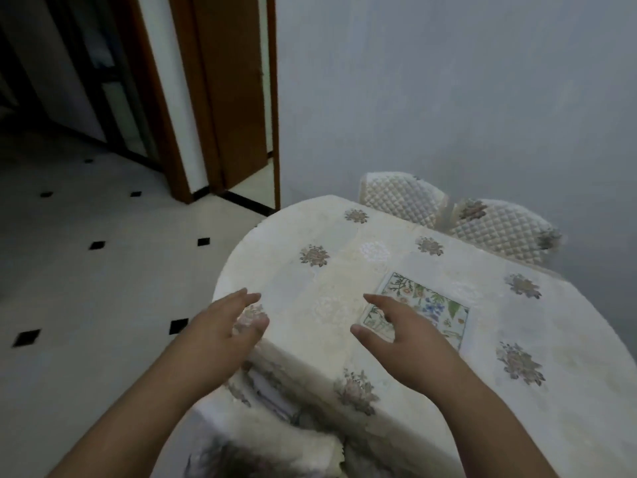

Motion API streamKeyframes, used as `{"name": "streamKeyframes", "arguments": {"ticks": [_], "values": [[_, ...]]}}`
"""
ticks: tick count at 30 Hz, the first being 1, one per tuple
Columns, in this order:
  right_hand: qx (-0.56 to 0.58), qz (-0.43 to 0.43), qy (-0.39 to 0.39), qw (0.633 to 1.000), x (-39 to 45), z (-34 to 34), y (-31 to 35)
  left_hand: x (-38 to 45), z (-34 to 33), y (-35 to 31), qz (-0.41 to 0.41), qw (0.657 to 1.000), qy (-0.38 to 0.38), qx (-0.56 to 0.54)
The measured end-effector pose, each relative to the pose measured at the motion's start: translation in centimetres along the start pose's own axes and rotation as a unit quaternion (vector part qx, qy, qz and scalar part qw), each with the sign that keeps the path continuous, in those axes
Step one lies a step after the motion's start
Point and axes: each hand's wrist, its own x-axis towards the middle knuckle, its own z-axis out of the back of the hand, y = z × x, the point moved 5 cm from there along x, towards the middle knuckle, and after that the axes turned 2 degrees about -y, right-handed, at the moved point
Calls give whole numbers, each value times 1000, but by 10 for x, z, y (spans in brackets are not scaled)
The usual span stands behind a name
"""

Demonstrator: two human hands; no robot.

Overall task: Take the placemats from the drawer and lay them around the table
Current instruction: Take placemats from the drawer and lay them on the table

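One floral placemat lies flat on the table, its near corner hidden behind the right hand. Both hands hover empty with fingers spread loosely, the left hand over the table's edge. Everything is blurred.

Both bare forearms reach forward from the bottom edge. The left hand is held out with fingers straight and close together, thumb apart. The right hand mirrors it, fingers extended, thumb spread inward. Neither holds anything.
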Motion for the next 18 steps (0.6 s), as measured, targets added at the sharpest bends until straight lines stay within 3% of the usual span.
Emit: {"name": "streamKeyframes", "arguments": {"ticks": [11, 18], "values": [[-68, 260, 112, 957, -37, -101, 197, -195, 108, 117, 223, 957, -177, 60], [-80, 387, 197, 897, -105, -185, 338, -319, 166, 194, 284, 920, -270, 24]]}}
